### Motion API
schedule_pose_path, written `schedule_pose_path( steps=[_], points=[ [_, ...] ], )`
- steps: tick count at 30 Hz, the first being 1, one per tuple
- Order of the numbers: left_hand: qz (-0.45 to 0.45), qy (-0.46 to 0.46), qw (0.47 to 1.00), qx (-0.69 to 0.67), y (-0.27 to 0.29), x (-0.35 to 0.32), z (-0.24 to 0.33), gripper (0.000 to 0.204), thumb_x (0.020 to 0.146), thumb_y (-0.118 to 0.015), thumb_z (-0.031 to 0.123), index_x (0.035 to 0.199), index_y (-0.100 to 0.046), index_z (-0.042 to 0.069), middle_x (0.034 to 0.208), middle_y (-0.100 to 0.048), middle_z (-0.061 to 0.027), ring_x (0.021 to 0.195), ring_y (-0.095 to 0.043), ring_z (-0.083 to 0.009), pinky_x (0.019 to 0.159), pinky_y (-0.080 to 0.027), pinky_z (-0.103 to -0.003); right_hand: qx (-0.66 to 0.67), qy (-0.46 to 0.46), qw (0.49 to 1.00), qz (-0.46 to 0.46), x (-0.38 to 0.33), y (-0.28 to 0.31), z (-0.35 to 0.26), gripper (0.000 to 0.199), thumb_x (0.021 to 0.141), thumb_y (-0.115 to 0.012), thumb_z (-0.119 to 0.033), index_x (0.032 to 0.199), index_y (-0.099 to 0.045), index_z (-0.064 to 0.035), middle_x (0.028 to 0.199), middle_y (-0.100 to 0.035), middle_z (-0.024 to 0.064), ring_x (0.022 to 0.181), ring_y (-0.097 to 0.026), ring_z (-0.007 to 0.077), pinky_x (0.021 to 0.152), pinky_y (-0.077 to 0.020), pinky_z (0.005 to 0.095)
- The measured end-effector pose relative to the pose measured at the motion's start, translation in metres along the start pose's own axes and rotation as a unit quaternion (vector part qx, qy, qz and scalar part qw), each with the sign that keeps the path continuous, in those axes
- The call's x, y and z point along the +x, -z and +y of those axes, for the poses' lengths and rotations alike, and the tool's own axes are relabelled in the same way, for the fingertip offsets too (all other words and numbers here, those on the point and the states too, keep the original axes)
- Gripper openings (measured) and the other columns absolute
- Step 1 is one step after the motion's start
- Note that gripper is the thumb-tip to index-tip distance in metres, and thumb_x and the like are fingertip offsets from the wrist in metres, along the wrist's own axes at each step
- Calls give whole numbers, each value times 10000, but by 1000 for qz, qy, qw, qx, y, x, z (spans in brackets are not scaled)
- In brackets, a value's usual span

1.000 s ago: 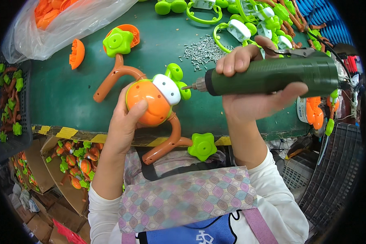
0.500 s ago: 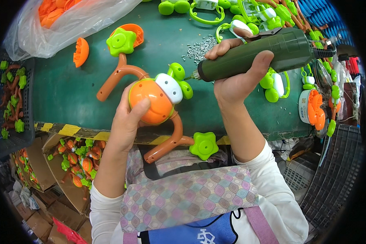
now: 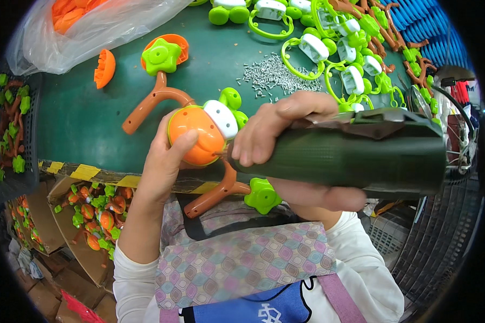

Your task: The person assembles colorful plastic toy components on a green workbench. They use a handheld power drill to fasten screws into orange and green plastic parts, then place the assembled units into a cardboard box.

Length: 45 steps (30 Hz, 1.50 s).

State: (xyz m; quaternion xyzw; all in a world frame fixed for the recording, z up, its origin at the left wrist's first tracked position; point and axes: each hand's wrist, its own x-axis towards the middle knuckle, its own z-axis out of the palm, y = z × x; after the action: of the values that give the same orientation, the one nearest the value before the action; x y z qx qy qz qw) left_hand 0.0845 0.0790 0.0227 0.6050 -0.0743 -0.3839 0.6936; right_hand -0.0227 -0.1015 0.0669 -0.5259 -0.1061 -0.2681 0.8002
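Note:
My left hand is closed on an orange, white and green plastic toy, its thumb lying across the orange shell. A brown forked branch piece with a green star-shaped knob sticks out under the toy toward me, past the table edge. In my right hand is a dark green electric screwdriver, wrapped by the fingers and lying level. Its tip end points at the lower right of the orange shell, beside the branch. The screwdriver hides part of the right palm.
Loose small screws lie in a heap behind the right hand. Several green and white ring parts fill the far right. A second brown branch lies beyond the left hand. A plastic bag of orange shells sits far left.
The screwdriver has swung down and toward me, from beside the toy's green lobes to the shell's lower right. The left hand and toy stay nearly in place.

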Motion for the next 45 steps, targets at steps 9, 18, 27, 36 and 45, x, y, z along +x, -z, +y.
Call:
schedule_pose_path(
  steps=[9, 18, 27, 36, 45],
  points=[
    [-1, -16, 1000, 11, -2, 0, 1, 598, 941, -691, 347, 1391, -470, 21, 1211, -605, -91, 1082, -603, -162, 968, -495, -335, -94, -93, 966, -223, 32, 10, 6, 699, 739, -843, -613, 906, -507, -24, 758, -635, 140, 702, -624, 235, 677, -558, 369],
    [2, -56, 998, 26, -5, -1, -2, 580, 930, -703, 318, 1377, -484, 20, 1183, -610, -92, 1058, -605, -150, 944, -507, -320, -102, -42, 981, -158, 13, 7, 21, 937, 684, -715, -822, 1115, -480, -23, 762, -617, 99, 681, -634, 212, 641, -567, 346],
    [14, -66, 997, 30, -2, 2, -6, 572, 933, -692, 339, 1355, -502, 2, 1171, -611, -88, 1047, -603, -147, 934, -508, -316, -147, -79, 981, 99, -4, -39, -5, 1285, 654, -465, -992, 1440, -374, 20, 914, -636, 144, 886, -633, 263, 909, -506, 454],
    [10, -78, 997, 23, -1, 2, -10, 550, 937, -697, 329, 1337, -501, 6, 1160, -614, -88, 1035, -604, -144, 926, -510, -316, -157, -109, 981, 37, -5, -29, -3, 996, 804, -603, -818, 1362, -404, -17, 895, -622, 149, 812, -616, 264, 870, -516, 474],
    [11, -57, 997, 43, -3, 0, -3, 553, 933, -705, 313, 1344, -494, 8, 1159, -621, -86, 1030, -609, -145, 927, -510, -316, -104, -47, 973, -203, 14, -5, 12, 631, 871, -727, -619, 980, -552, -22, 698, -602, 72, 670, -610, 215, 698, -549, 371]
  ],
)
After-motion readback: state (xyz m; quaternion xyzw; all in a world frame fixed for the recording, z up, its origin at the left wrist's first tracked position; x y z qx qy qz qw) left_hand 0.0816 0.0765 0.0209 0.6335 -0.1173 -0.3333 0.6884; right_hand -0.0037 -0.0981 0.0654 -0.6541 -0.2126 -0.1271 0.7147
